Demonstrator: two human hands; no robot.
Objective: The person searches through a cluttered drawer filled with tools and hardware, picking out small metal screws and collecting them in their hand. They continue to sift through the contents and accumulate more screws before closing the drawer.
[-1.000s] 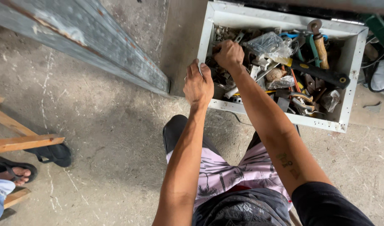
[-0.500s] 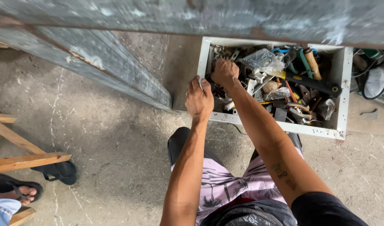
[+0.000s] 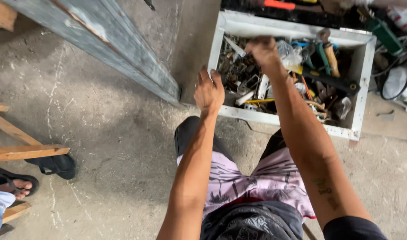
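Note:
A white open box stands on the concrete floor in front of me, packed with several tools and metal parts. Among them are a wooden-handled tool and a black-handled tool. My left hand rests on the box's near left rim with its fingers straight, and it holds nothing. My right hand reaches into the far left part of the box. Its fingers are curled around a short white tube-like piece, blurred by motion. My knees in black trousers are just below the box.
A long grey metal panel runs diagonally past the box's left side. A wooden frame lies at the left, with a black sandal beside it and another person's sandalled foot. Cables and a green tool sit right of the box.
My right hand has moved deeper toward the box's far left and closed on the white piece. My left hand has stayed at the rim. The view has shifted.

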